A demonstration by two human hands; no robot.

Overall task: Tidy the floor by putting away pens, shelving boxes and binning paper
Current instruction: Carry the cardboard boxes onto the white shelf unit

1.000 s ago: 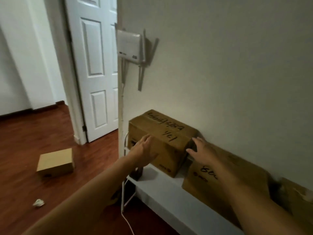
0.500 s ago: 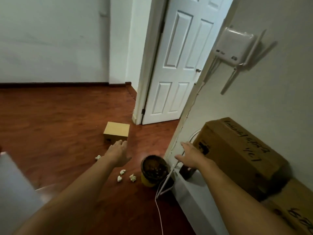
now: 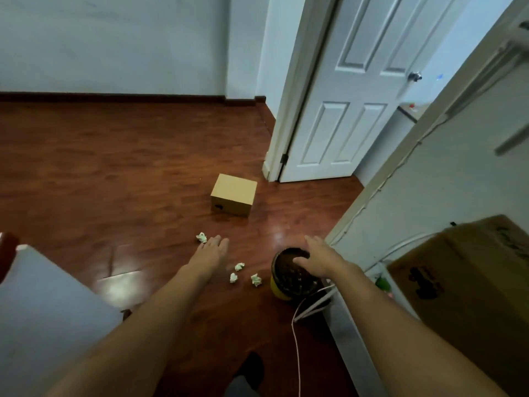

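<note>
Both hands empty, fingers loosely spread: left hand (image 3: 212, 249) beside paper balls (image 3: 239, 275), right hand (image 3: 315, 259) over bin (image 3: 289, 277); box (image 3: 234, 194) farther ahead; cord (image 3: 297, 339) underfoot may snag, tipping bin.

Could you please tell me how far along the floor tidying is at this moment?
Done: a large box sits on the shelf. In hand: nothing; left hand and right hand are empty. Left: small box and four paper balls on the floor, beside the bin.

White panelled door (image 3: 355, 90), white cord (image 3: 297, 348) on floor.
</note>
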